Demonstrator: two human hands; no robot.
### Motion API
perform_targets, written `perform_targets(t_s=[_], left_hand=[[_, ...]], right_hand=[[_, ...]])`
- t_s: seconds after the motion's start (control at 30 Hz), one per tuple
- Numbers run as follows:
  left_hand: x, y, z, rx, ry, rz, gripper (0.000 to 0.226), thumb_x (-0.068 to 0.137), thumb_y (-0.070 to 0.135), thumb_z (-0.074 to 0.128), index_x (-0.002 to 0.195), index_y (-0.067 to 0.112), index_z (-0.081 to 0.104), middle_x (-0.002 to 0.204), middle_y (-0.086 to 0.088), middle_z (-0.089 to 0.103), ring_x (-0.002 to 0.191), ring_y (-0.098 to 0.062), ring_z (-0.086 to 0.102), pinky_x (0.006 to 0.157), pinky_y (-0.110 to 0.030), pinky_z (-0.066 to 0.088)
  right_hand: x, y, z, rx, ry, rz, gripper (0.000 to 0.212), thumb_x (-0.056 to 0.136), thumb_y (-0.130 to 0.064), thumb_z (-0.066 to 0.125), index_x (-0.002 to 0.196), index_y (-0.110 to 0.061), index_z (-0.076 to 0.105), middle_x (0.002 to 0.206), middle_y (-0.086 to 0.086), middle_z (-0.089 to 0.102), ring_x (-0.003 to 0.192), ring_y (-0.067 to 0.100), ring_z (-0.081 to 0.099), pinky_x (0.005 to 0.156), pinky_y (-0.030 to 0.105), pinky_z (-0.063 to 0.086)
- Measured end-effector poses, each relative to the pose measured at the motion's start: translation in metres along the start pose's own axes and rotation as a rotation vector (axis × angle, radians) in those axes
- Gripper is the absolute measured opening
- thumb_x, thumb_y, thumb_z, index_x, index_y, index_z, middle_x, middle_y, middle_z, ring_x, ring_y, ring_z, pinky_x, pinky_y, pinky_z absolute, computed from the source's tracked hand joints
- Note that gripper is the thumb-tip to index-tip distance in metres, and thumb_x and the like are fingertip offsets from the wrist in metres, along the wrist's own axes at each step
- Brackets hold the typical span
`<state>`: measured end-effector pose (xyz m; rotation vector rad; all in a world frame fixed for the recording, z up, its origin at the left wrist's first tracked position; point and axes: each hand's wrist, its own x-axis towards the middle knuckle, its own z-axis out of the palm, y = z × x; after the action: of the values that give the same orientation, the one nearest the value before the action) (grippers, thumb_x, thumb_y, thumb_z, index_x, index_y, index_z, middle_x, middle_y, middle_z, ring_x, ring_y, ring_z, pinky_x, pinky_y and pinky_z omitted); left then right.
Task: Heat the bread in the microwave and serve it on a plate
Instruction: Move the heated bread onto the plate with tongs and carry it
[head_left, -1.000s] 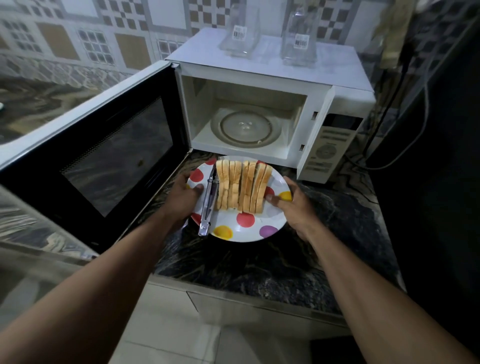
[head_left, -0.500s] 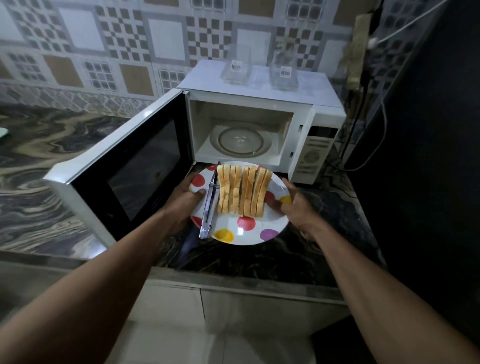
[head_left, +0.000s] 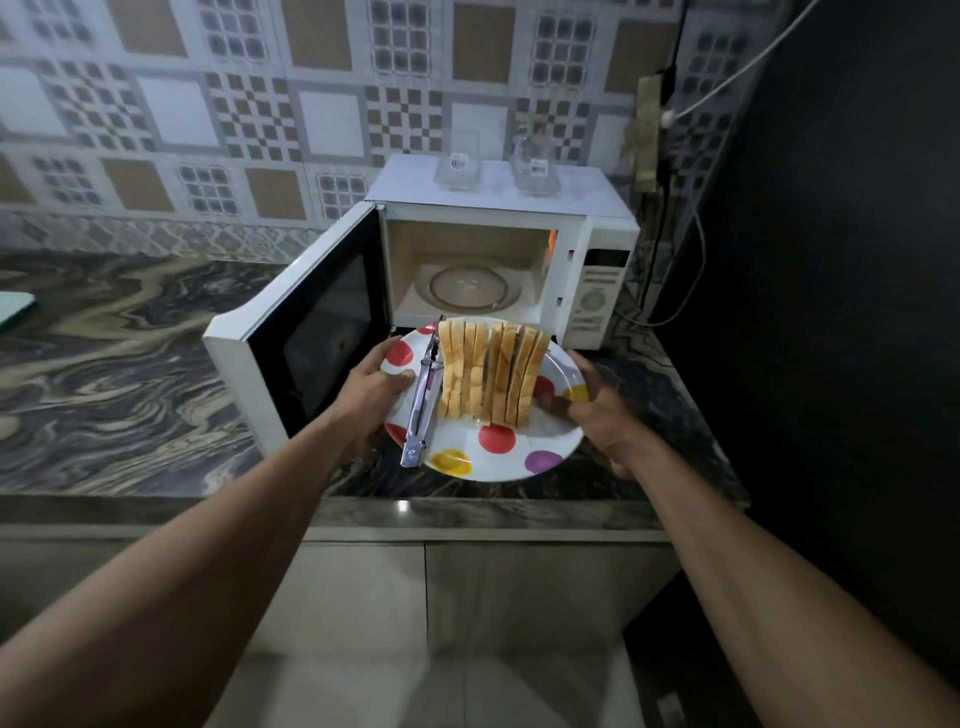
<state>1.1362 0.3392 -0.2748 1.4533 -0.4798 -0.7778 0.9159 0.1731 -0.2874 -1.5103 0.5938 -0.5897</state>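
A white plate (head_left: 498, 462) with coloured dots carries several bread slices (head_left: 491, 374) standing on edge and metal tongs (head_left: 422, 402) lying along their left side. My left hand (head_left: 371, 389) grips the plate's left rim, thumb on top. My right hand (head_left: 597, 410) grips the right rim. The plate is held above the dark counter, just in front of the white microwave (head_left: 597, 291). Its door (head_left: 301, 338) is swung wide open to the left, and the glass turntable (head_left: 475, 288) inside is bare.
Two clear glass containers (head_left: 460, 163) stand on top of the microwave. Cables (head_left: 691, 249) hang by the dark wall on the right. The marbled counter (head_left: 114, 364) runs off to the left; its front edge and pale cabinet doors (head_left: 467, 587) lie below the plate.
The view has pulled back and up from the microwave. The plate, still in both hands, has come away from the opening and sits higher over the counter.
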Motion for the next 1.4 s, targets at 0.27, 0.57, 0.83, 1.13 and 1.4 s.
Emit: perform_targets(t_s=[0.27,0.57,0.83,1.13,1.4], left_hand=[[-0.065,-0.001,-0.007,-0.058,0.024,-0.006,0.051,0.098,-0.006,0.048,0.139,0.022,0.051,0.120,-0.011,0.067,0.096,-0.025,0.067,0.085,-0.042,0.056],[-0.163,-0.002,-0.020,-0.035,0.154,-0.040,0.053,0.100,-0.001,0.047,0.145,0.027,0.046,0.117,-0.013,0.065,0.071,-0.023,0.065,0.046,-0.029,0.053],[-0.235,-0.003,-0.050,-0.054,0.280,-0.017,0.046,0.099,-0.002,0.046,0.135,0.025,0.054,0.110,-0.012,0.068,0.079,-0.030,0.063,0.059,-0.036,0.052],[-0.288,0.007,-0.108,-0.083,0.341,0.003,0.050,0.096,-0.005,0.048,0.135,0.026,0.053,0.116,-0.014,0.064,0.085,-0.030,0.063,0.070,-0.040,0.054],[-0.296,0.013,-0.196,-0.099,0.412,0.000,0.049,0.098,-0.004,0.053,0.136,0.025,0.049,0.108,-0.009,0.066,0.081,-0.024,0.066,0.070,-0.038,0.058]], right_hand=[[-0.048,-0.017,0.004,-0.050,-0.071,-0.028,0.064,0.066,-0.028,0.085,0.125,-0.034,0.058,0.116,-0.001,0.071,0.108,0.020,0.066,0.087,0.034,0.055],[-0.098,-0.031,0.020,0.008,-0.250,0.018,0.062,0.080,0.002,0.075,0.133,-0.018,0.049,0.113,0.004,0.068,0.100,0.023,0.066,0.072,0.027,0.057],[-0.141,-0.045,0.055,0.069,-0.427,0.034,0.058,0.082,0.000,0.074,0.133,-0.017,0.051,0.115,0.006,0.070,0.102,0.024,0.068,0.073,0.030,0.057],[-0.155,-0.052,0.122,0.069,-0.542,0.032,0.070,0.073,-0.012,0.085,0.133,-0.018,0.050,0.117,0.010,0.069,0.104,0.029,0.068,0.072,0.033,0.058],[-0.136,-0.052,0.216,0.065,-0.619,0.035,0.059,0.081,-0.003,0.076,0.133,-0.015,0.050,0.117,0.009,0.069,0.098,0.021,0.070,0.074,0.029,0.058]])
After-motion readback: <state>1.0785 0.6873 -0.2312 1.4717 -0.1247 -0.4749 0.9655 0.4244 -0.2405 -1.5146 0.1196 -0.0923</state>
